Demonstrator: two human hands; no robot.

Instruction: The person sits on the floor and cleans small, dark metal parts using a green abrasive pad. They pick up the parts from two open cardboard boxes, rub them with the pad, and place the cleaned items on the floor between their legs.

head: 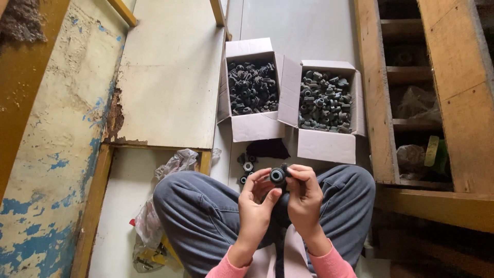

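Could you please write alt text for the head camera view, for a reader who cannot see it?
Seen from above, a seated person's left hand and right hand together hold a small round black part over their knees. On the floor ahead stand two open white cardboard boxes full of similar dark parts, with a few loose parts near the knees.

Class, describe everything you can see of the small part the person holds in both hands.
The small round part is dark, ring-shaped, with a paler centre facing the camera; it looks like rubber or plastic. It is held above the lap, pinched between fingers of the left hand and the right hand. Finer detail is too small to tell.
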